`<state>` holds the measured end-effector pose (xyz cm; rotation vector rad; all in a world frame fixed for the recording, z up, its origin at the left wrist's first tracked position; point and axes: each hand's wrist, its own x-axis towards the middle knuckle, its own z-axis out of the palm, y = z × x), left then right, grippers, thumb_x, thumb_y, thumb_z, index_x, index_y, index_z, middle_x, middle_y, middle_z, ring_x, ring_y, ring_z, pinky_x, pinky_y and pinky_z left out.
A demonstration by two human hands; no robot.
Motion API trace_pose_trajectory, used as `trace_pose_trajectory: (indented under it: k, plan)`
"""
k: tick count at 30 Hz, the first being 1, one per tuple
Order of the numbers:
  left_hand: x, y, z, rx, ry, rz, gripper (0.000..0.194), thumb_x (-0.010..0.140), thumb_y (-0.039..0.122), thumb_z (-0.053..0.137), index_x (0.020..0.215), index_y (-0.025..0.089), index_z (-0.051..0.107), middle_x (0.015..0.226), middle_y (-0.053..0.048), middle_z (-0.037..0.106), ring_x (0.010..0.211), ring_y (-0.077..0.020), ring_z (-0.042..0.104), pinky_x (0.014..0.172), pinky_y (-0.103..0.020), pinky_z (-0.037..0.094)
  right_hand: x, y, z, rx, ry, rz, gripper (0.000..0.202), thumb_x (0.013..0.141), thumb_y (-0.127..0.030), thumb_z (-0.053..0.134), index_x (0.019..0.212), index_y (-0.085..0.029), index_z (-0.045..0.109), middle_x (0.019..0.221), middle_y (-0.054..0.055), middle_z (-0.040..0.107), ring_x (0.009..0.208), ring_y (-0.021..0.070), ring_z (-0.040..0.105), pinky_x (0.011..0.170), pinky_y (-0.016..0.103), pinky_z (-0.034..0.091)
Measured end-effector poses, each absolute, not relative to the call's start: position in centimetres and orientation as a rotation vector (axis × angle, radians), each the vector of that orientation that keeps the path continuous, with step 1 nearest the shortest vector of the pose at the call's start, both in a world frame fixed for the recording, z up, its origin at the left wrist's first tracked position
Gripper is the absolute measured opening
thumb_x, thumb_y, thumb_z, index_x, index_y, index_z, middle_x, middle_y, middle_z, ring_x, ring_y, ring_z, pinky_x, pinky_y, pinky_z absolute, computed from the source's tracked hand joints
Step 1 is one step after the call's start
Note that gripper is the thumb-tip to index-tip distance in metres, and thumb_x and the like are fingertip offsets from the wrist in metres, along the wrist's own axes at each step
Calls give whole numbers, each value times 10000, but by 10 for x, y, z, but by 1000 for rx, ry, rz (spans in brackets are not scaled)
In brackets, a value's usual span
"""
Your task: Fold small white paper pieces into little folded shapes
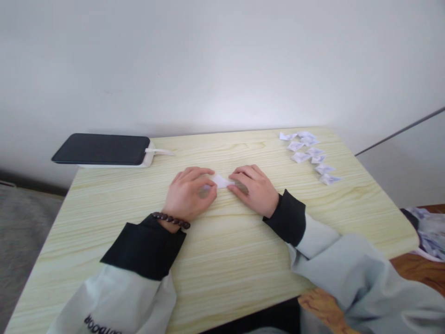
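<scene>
At the bottom of the frame, the pale grey left sleeve [114,297] is running out of view, its dark lettering [102,326] being cut off by the lower edge, while the right sleeve [351,269] is leaving through the lower right corner. The table's [222,264] near edge is showing only between them, above some dark cloth [264,317], and wood grain is lying open from there up to the hands. Near the centre of the frame, the left hand [189,192], wearing a dark bead bracelet [170,219], is pinching one end of a small folded white paper [220,181] between thumb and fingers, and the right hand [257,189] is pinching the other end. The paper's long axis is running left to right, its narrow tip pointing into the right fingertips; the fingers are hiding both ends, so its full outline is staying unclear. Farther off, several folded paper pieces [328,179] are clustering at the upper right, overlapping too closely for a sure count, near the table's right edge. At the upper left, a black phone [102,148] is resting on a white block [149,160], a white cable [160,151] trailing rightward. Behind, a pale wall [222,65] is bordering the far edge.
</scene>
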<state>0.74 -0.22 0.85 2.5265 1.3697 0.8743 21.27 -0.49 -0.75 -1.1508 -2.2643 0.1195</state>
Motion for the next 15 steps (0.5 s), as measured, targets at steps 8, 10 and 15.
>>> trace_pose_trajectory:
  k: [8, 10, 15]
  plan:
    - [8, 12, -7, 2404, 1583, 926, 329, 794, 266, 553, 1085, 125, 615, 1084, -102, 625, 1042, -247, 519, 950, -425, 420, 197, 11, -13, -1221, -2092, 303, 90, 853, -232, 551, 856, -174, 620, 948, 61, 636, 917, 187, 550, 860, 346, 430]
    - [5, 12, -8, 2420, 1571, 933, 280, 813, 269, 542, 1050, 146, 630, 1074, -93, 631, 1030, -240, 527, 943, -427, 418, 197, 13, -12, -1210, -2051, 359, 69, 840, -227, 567, 822, -175, 609, 921, 55, 644, 907, 180, 558, 853, 335, 430]
    - [3, 11, -1, 2418, 1411, 911, 160, 824, 278, 548, 879, 172, 655, 883, -53, 680, 883, -207, 578, 816, -371, 473, 198, 11, -7, -1177, -2013, 470, 69, 839, -223, 562, 823, -172, 604, 826, 35, 653, 785, 143, 577, 738, 271, 448]
